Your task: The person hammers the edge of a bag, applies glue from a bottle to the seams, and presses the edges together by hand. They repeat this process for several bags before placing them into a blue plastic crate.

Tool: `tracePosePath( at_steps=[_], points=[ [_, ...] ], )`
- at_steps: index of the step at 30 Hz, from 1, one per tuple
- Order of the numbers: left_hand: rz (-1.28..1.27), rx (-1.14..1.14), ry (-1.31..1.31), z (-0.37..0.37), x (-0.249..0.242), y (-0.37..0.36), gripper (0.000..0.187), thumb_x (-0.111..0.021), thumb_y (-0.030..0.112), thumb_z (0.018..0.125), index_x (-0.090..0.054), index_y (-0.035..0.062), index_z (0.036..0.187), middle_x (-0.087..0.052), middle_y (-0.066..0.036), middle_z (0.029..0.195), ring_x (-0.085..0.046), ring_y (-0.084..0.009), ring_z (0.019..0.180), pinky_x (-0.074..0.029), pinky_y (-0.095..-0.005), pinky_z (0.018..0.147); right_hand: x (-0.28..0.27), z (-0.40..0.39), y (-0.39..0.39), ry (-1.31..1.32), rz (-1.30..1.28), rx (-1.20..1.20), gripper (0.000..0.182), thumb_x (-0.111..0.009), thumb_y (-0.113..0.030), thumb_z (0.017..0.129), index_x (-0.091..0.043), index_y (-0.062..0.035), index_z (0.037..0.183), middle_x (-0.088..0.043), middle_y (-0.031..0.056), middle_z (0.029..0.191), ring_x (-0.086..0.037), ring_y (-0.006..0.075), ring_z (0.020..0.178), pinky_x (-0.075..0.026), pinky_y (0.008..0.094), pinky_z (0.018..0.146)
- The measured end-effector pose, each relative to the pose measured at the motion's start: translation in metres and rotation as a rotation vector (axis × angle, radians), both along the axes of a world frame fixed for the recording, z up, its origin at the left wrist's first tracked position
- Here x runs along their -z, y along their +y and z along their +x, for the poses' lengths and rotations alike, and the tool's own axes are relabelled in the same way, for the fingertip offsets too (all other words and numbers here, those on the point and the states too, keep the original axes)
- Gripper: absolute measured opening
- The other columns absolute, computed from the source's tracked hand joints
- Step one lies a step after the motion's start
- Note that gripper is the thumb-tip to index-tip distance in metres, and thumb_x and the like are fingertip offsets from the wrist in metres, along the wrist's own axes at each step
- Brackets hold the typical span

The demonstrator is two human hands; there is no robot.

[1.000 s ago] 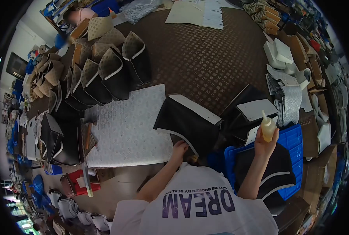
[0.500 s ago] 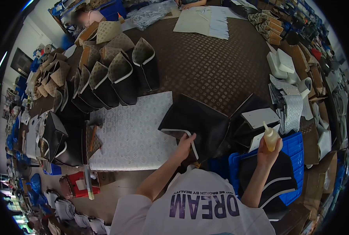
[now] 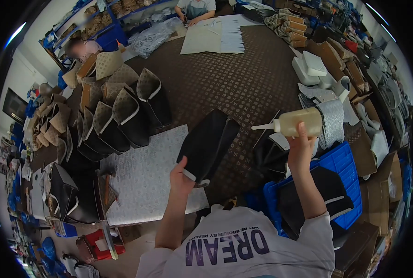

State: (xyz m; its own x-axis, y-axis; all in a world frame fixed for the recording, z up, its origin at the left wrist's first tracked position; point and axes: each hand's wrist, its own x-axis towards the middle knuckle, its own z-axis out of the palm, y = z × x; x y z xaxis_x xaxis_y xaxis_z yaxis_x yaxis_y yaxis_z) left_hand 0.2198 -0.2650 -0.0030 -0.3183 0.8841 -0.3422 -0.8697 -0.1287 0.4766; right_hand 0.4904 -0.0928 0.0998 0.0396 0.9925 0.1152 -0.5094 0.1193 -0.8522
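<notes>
The left hand (image 3: 182, 178) was closed on the near left part of a black bag body (image 3: 206, 148), its thumb on the dark outer face, beside a pale trim at the near end. The bag body was tilted over the near part of the bench (image 3: 192, 83), just right of a silvery patterned sheet (image 3: 146, 171). The right hand (image 3: 301, 150) was gripping a translucent squeeze bottle (image 3: 301, 123), turned on its side above the right part of the bench; its thin nozzle pointed left toward the bag body, well apart from it.

Beyond the silvery sheet, toward the bench's left edge, upright black bags (image 3: 127, 118) with beige patterned insides were crowded in rows. A tool with an orange handle (image 3: 107, 190) lay at the sheet's left side. Behind the bottle, along the bench's right edge, were layered silvery pieces (image 3: 331, 123) and, farther off, white boxes (image 3: 312, 67). A blue crate (image 3: 348, 162) stood by the near right corner, black trimmed pieces (image 3: 311, 194) in it.

At the far edge, a cream sheet (image 3: 202, 39) lay beside cut pale strips (image 3: 232, 38), near a clear plastic bag (image 3: 155, 39). A co-worker (image 3: 196, 6) was behind that edge, their hands close to the cream sheet; another person (image 3: 90, 48) was near the far left corner.
</notes>
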Motion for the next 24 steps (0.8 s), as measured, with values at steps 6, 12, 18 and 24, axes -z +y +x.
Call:
tracePosePath(
  at_steps=[6, 12, 18, 24],
  points=[
    [0.337, -0.162, -0.124, -0.056, -0.021, -0.013, 0.05, -0.044, 0.031, 0.093, -0.05, -0.0078, 0.124, -0.053, -0.022, 0.127, -0.05, -0.0363, 0.119, -0.035, -0.0468, 0.105, -0.018, -0.03, 0.009, -0.125, 0.16, -0.062, 0.078, -0.073, -0.026, 0.081, -0.022, -0.0094, 0.138, -0.04, 0.0111, 0.13, -0.047, 0.0241, 0.119, -0.044, 0.041, 0.097],
    [0.355, -0.149, -0.047, -0.065, -0.036, -0.031, 0.048, -0.05, 0.027, 0.091, -0.048, -0.0048, 0.127, -0.053, -0.018, 0.129, -0.05, -0.035, 0.119, -0.036, -0.0448, 0.105, -0.007, -0.069, 0.023, 0.014, 0.148, -0.31, 0.083, -0.075, -0.025, 0.079, -0.022, -0.0085, 0.14, -0.039, 0.01, 0.133, -0.044, 0.0209, 0.121, -0.043, 0.0383, 0.098],
    [-0.022, -0.04, 0.813, -0.004, 0.023, -0.043, 0.046, -0.05, 0.027, 0.096, -0.044, -0.0029, 0.131, -0.053, -0.013, 0.13, -0.05, -0.0233, 0.121, -0.036, -0.035, 0.106, -0.006, -0.119, 0.03, -0.378, 0.463, -0.278, 0.09, -0.082, -0.012, 0.071, -0.022, -0.0074, 0.138, -0.039, 0.0089, 0.129, -0.045, 0.0211, 0.118, -0.044, 0.0369, 0.097],
    [0.026, 0.047, -0.254, 0.027, 0.044, -0.048, 0.042, -0.045, 0.033, 0.098, -0.054, -0.0011, 0.122, -0.059, -0.007, 0.122, -0.056, -0.0167, 0.11, -0.044, -0.0279, 0.09, 0.041, -0.142, 0.039, -0.362, 0.247, -0.273, 0.089, -0.08, -0.014, 0.073, -0.019, -0.009, 0.138, -0.037, 0.0098, 0.13, -0.044, 0.0214, 0.119, -0.042, 0.0362, 0.098]
  ],
)
